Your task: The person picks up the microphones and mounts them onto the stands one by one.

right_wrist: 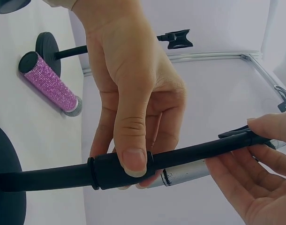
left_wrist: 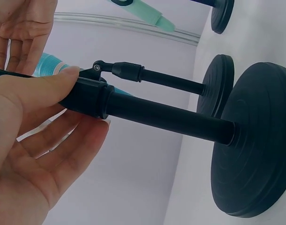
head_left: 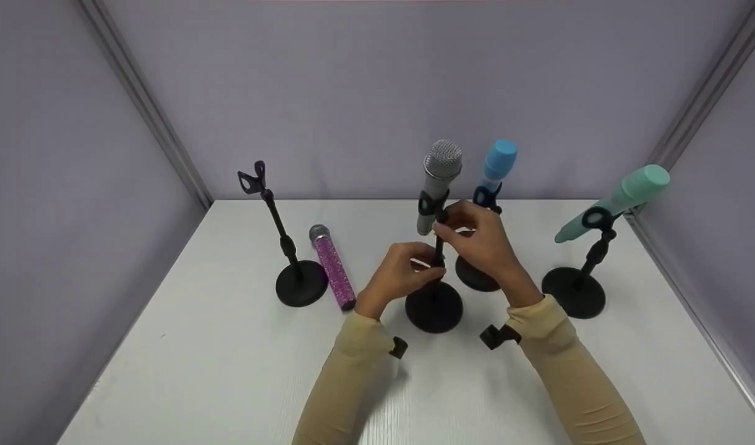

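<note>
A silver microphone (head_left: 443,164) sits tilted in the clip of the middle black microphone stand (head_left: 435,308). My left hand (head_left: 403,272) pinches the thick collar on that stand's pole, thumb on one side and fingers on the other, as the left wrist view shows. Higher up, just under the clip, my right hand (head_left: 481,238) pinches the thin upper pole between thumb and fingers. In the right wrist view the collar (right_wrist: 122,169) lies under the left thumb, and part of the silver microphone (right_wrist: 185,173) shows behind the pole.
A blue microphone (head_left: 499,162) rests in a stand behind my right hand. At the right, a mint-green microphone (head_left: 640,185) leans in another stand (head_left: 574,293). To the left, a glittery pink microphone (head_left: 334,269) lies beside a stand with a bare clip (head_left: 252,179).
</note>
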